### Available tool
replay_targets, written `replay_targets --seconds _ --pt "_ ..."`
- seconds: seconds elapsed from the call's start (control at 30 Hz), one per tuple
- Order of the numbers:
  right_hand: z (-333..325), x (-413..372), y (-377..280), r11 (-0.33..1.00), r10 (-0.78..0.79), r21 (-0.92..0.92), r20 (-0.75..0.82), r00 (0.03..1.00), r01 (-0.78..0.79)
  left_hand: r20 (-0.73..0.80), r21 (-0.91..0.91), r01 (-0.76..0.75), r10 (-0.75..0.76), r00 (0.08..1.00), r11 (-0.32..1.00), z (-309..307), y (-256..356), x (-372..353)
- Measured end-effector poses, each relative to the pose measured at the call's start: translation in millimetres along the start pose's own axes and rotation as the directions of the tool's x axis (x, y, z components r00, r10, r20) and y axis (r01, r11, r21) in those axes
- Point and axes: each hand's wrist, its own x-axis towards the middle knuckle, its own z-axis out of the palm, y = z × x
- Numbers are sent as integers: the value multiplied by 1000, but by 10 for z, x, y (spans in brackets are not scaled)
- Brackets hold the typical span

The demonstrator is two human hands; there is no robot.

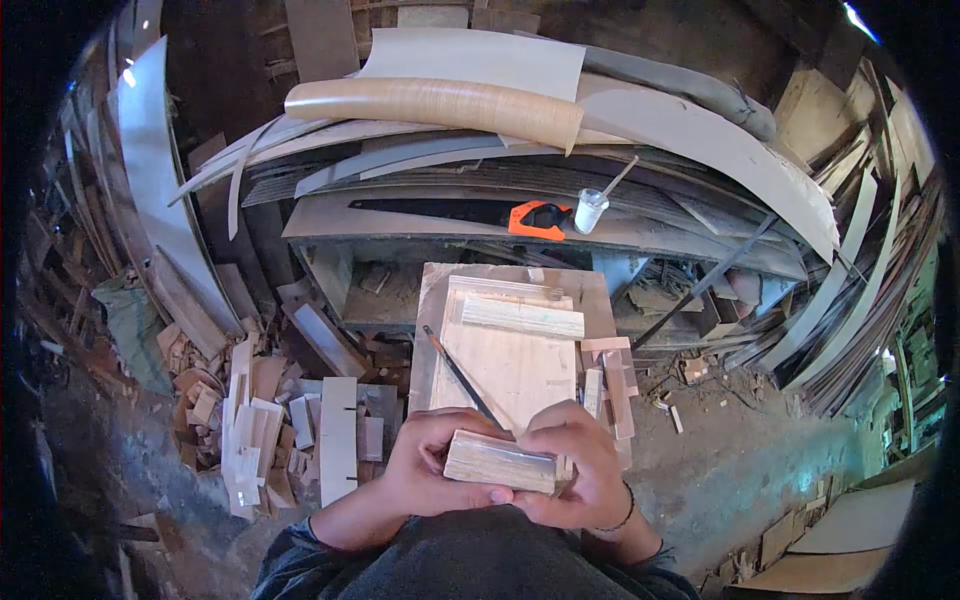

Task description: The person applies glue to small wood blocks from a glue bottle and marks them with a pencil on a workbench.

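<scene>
Close to my body I hold a small wooden block (497, 462) with a layered, streaky face, level between both hands. My left hand (428, 462) is closed round its left end, thumb along the lower edge. At the other end my right hand (572, 462) grips it, fingers bent over the top. A greyish, shiny strip runs along the block's top edge by the right fingers. Just beyond the hands, a long dark narrow tool (462, 375) with a pointed look lies slantwise on a pale wooden board (520, 370); its near end reaches behind the block.
More layered wood pieces (522, 318) lie at the board's far end, with small brown blocks (615, 380) on its right. An orange-handled handsaw (540, 220) and a white cup (590, 211) holding a stick rest on the shelf behind. Wood offcuts (262, 440) are heaped at left.
</scene>
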Motion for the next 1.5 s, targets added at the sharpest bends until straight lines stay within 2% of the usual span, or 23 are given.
replay_targets --seconds 0.13,0.43,0.53,0.83,0.93,1.03,1.2,1.33,1.5 --pt "-80 45 -24 995 -32 -93 93 995 41 -3 -111 118 -120 993 987 42 -22 -43" --pt "-129 79 -129 975 -48 -216 55 997 58 0 -229 191 -196 981 955 51 21 -51" --pt "-118 89 -114 952 -112 -284 17 994 112 7 -261 203 -208 978 944 29 45 -37" --pt "-104 69 -53 960 -100 -268 -68 993 78 -42 -242 163 -178 983 956 0 20 8" --pt "-65 21 8 991 -41 -135 -163 986 19 -102 -265 162 -195 976 950 -4 -16 -2" --pt "-34 -10 37 998 -55 16 -253 966 62 -186 -364 164 -243 952 917 -22 -130 -23" --pt "-66 -50 10 995 -56 -94 -131 990 43 -246 -573 154 -348 905 805 7 -224 -12" --pt "-58 -60 -21 973 -80 -222 -80 994 61 -236 -612 158 -369 899 775 29 -241 14" --pt "-45 -22 -35 960 -109 -265 -61 992 89 -206 -637 155 -361 910 755 24 -290 29"
